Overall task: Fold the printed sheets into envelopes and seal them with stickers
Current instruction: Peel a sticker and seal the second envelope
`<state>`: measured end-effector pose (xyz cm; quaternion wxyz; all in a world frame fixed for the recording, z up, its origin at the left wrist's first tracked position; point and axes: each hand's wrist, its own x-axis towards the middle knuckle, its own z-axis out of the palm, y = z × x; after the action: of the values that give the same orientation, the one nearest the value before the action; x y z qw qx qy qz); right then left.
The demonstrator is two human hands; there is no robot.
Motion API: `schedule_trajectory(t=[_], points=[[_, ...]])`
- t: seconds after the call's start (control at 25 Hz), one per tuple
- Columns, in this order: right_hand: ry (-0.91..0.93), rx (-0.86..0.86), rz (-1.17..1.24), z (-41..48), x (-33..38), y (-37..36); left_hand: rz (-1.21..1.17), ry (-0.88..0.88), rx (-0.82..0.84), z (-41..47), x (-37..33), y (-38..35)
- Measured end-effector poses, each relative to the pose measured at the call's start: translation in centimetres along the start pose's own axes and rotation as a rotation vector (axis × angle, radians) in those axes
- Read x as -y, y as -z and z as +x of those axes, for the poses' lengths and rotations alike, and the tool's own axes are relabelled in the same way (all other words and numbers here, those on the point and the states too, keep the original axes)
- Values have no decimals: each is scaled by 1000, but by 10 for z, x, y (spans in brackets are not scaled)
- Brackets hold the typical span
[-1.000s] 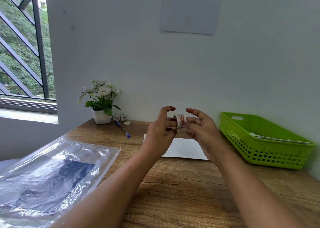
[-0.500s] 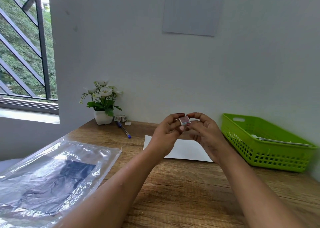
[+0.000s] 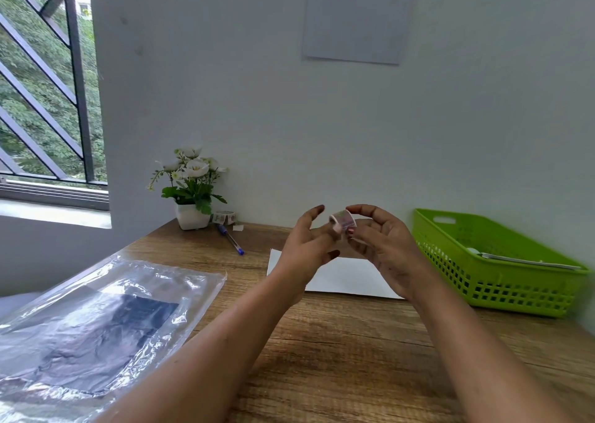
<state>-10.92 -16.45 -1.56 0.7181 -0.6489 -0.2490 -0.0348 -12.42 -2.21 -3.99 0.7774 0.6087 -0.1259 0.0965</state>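
Note:
Both hands are raised above the wooden table [image 3: 338, 342]. A small sticker roll [image 3: 343, 222] with printed labels sits between them. My right hand [image 3: 383, 248] pinches the roll between thumb and forefinger. My left hand [image 3: 306, 245] touches the roll's left side with a fingertip, its other fingers spread. Below and behind the hands lies a white folded sheet [image 3: 347, 276] flat on the table. A second sticker roll [image 3: 224, 217] stands by the flower pot at the back.
A green plastic basket [image 3: 492, 261] with paper in it stands at the right. A crinkled clear plastic bag [image 3: 90, 323] with a dark sheet inside covers the left. A white flower pot [image 3: 192, 219] and a blue pen [image 3: 231, 239] sit near the wall.
My left forefinger and thumb have come off the sticker roll and spread apart. The right hand keeps hold of the roll, which has tilted a little.

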Motion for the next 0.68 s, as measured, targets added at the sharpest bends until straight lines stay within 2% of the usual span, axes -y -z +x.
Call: schedule_trajectory(t=[0.08, 0.24, 0.36, 0.6, 0.68], points=[[-4, 46, -21, -1, 1, 0, -74, 49, 5, 1, -3, 0], [-52, 49, -26, -3, 4, 2, -66, 3, 74, 0, 0, -2], [-85, -1, -52, -3, 5, 2, 100, -85, 138, -1, 3, -2], [-153, -69, -110, -2, 3, 2, 585, -304, 109, -5, 5, 0], [-158, -63, -103, -2, 4, 3, 612, -336, 106, -4, 5, 1]])
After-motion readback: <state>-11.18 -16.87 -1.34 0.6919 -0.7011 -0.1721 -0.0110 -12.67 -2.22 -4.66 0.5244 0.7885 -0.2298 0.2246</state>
